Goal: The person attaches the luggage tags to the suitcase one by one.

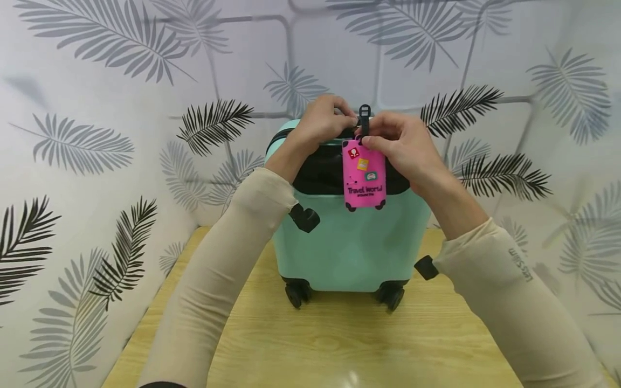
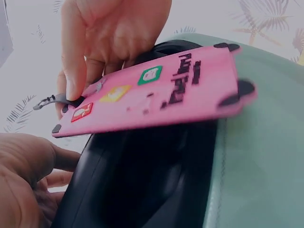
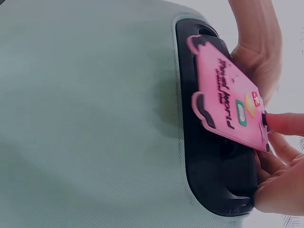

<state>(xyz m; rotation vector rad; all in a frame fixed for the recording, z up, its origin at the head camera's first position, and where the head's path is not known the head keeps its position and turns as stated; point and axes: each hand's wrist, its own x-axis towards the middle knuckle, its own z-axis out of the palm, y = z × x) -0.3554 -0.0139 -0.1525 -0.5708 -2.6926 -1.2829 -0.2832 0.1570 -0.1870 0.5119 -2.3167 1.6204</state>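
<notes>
A pink luggage tag (image 1: 364,178), printed "Travel World" with small coloured patches, hangs before the top of a mint-green suitcase (image 1: 349,242). My right hand (image 1: 407,143) pinches the tag's upper end, thumb on its front face. From that end a black strap (image 1: 365,121) with a small buckle sticks up. My left hand (image 1: 322,121) is at the suitcase's black top handle (image 2: 137,175), bent fingertips close beside the strap. In the left wrist view the left fingers (image 2: 59,178) go behind the handle's edge, so I cannot tell what they grip.
The suitcase stands upright on black wheels (image 1: 390,295) on a wood-grain table (image 1: 339,339). Close behind it is a pale wall (image 1: 145,108) with a feather-leaf pattern. Black wrist mounts (image 1: 304,217) stick out from the beige sleeves (image 1: 218,264).
</notes>
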